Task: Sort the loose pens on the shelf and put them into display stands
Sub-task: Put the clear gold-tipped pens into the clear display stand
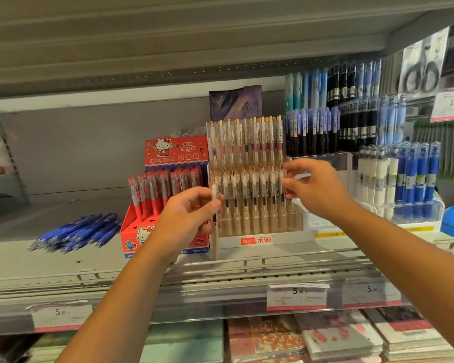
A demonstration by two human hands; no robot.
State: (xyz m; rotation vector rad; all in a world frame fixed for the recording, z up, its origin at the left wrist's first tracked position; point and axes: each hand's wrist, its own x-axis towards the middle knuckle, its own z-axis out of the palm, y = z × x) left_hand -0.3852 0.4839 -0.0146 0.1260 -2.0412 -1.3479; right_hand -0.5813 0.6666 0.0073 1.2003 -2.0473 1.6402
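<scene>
Left hand (192,213): in the middle of the frame, a bit to the left. Its grip is curled round one thin pen (215,239), with the thumb on the front.
Thin pen: long and skinny, and it stands straight up. It is pale gold low down and see-through near the top. It is just beside the left edge of the clear stand (260,241), and its tip is down near the shelf (50,263).
Right hand: (312,189) in the middle right of the frame. The fingers are bent and the fingertips (290,166) are at the right end of the clear stand's pens. I cannot tell if this grip holds a pen or only touches one.
Clear stand: see-through plastic steps on a white base with a red label. It is packed with upright rows of gold and clear pens with shiny gold clips.
Red box (176,153): cardboard with a cartoon cat on it, just left of the clear stand. It holds red pens with clear caps.
Loose blue pens (76,234): a heap lying flat on the shelf at the left of the frame, well apart from both hands. They are smooth and dark blue.
Shelf: flat gray metal with a thin rail along the front.
Blue and white pens (404,179): upright in a clear holder at the right of the frame.
Price tags (296,297): paper slips behind a see-through strip on the shelf's front edge.
Notebooks (338,339): flat stacks with patterned covers at the bottom of the frame.
</scene>
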